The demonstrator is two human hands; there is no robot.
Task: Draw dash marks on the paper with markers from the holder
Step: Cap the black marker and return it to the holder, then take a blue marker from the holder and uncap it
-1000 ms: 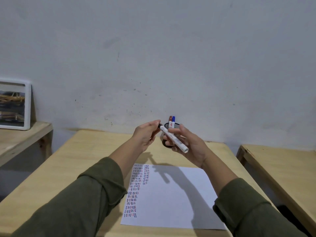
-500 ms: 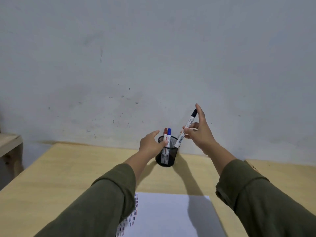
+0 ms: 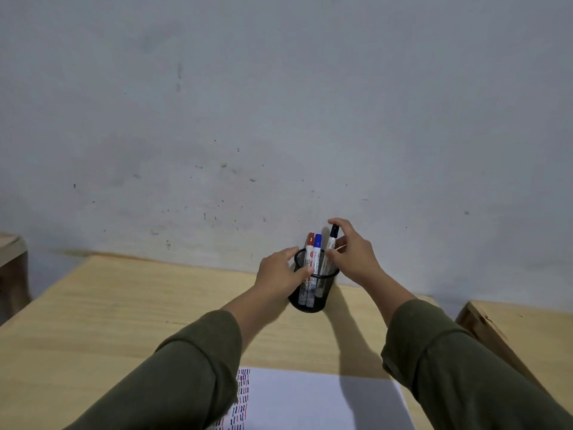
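A person's right hand (image 3: 352, 256) lowers a black-capped marker (image 3: 331, 247) into a black mesh holder (image 3: 313, 288) at the far edge of a pale wooden table (image 3: 124, 305), fingertips pinched around the marker's upper barrel and cap, its lower end already inside the rim. The left hand (image 3: 279, 274) sits at the holder's 9 o'clock, thumb and fingers curled against its wall — a bracing grip, judging by the placement, so the light cup does not slide or tip as the marker drops in.

Two more markers stand in the holder toward its 10 o'clock side: one red-capped (image 3: 309, 252), one blue-capped (image 3: 317, 254), both leaning slightly left, their white barrels visible through the wire mesh. The holder is a small cylinder of fine metal netting with a solid rim, see-through enough to show the markers' full length.

The paper (image 3: 310, 398) lies at 6 o'clock from the holder, well apart from it, a smooth white sheet with columns of short red, blue and dark dashes along its left edge — most of it blank. Olive-green sleeves cover both forearms. Behind, at 12 o'clock, a scuffed, speckled grey wall (image 3: 279, 119) rises from the table's back edge.
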